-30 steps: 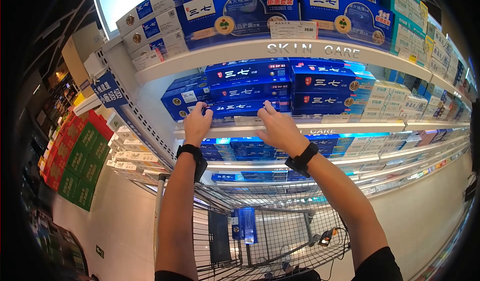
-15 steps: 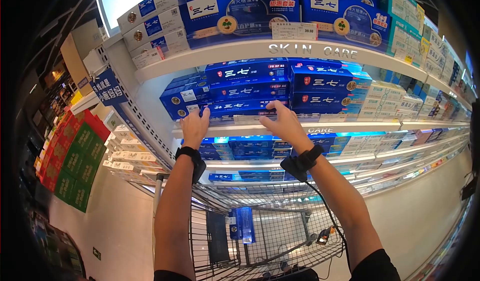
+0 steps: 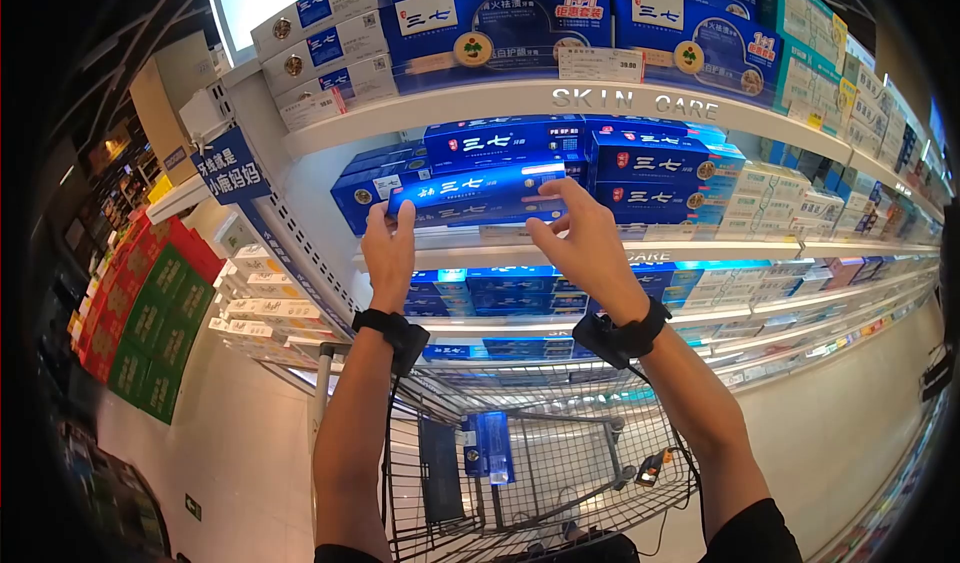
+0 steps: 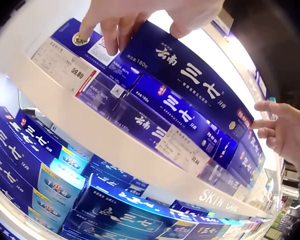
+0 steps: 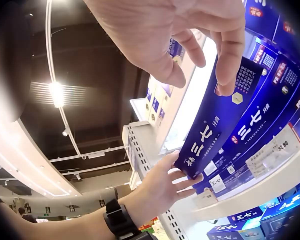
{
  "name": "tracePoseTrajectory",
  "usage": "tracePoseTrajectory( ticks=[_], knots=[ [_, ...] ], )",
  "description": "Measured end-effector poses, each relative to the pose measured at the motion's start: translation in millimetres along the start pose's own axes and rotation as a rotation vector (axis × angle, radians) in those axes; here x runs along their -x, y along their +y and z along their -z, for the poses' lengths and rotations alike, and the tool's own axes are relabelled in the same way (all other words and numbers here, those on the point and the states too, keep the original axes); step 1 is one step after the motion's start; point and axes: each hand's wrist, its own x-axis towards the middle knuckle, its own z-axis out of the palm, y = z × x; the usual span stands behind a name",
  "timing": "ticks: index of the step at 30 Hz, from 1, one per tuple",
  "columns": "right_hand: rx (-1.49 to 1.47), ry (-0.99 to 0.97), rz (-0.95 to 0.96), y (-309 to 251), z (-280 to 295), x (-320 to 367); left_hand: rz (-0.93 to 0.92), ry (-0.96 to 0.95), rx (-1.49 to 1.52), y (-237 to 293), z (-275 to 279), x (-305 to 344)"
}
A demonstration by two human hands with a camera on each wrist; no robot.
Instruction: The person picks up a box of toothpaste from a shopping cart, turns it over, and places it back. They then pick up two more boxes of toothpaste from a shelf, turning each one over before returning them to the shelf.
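A long blue toothpaste box (image 3: 478, 187) stands tilted at the front of the middle shelf, its right end higher than its left. My left hand (image 3: 388, 260) pinches its left end; in the left wrist view the thumb and fingers lie on either side of the box corner (image 4: 155, 42). At the other end, my right hand (image 3: 592, 246) touches the box with its fingertips, the thumb spread away from it. The right wrist view shows these fingers (image 5: 227, 65) over the box's printed end. Stacked blue toothpaste boxes (image 3: 505, 141) stand close behind.
Price tags (image 4: 182, 147) line the front lip of the shelf (image 3: 460, 256). Above juts another shelf (image 3: 400, 115) with larger packs. Below my arms stands a wire shopping cart (image 3: 570, 463) with a blue box (image 3: 490, 450) inside. Cables hang from both wrist cameras.
The toothpaste box has come up and forward from its row and tilted, its left end now in my left hand. My right hand has shifted right, staying by its right end.
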Motion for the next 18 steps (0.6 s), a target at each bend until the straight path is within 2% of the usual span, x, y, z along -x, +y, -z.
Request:
tracePoseTrajectory(
  ticks=[3, 5, 10, 14, 18],
  knots=[
    [-0.035, 0.012, 0.019, -17.2, 6.5, 16.2, 0.073, -0.012, 0.228, 20.7, 16.8, 17.0],
    [-0.048, 0.022, 0.016, -28.3, 11.0, 32.2, 0.197, 0.01, 0.425, 37.0, 25.8, 31.2],
    [-0.14, 0.03, -0.039, -50.3, 15.8, 91.1, 0.373, -0.027, 0.811, 47.8, 57.8, 77.1],
    [-0.133, 0.018, -0.065, -59.3, 21.8, 142.3, 0.446, -0.085, 0.945, 53.1, 83.0, 127.1],
    [-0.261, 0.017, -0.133, -67.1, 28.3, 190.7, 0.55, -0.126, 1.005, 58.9, 110.2, 164.1]
  ],
)
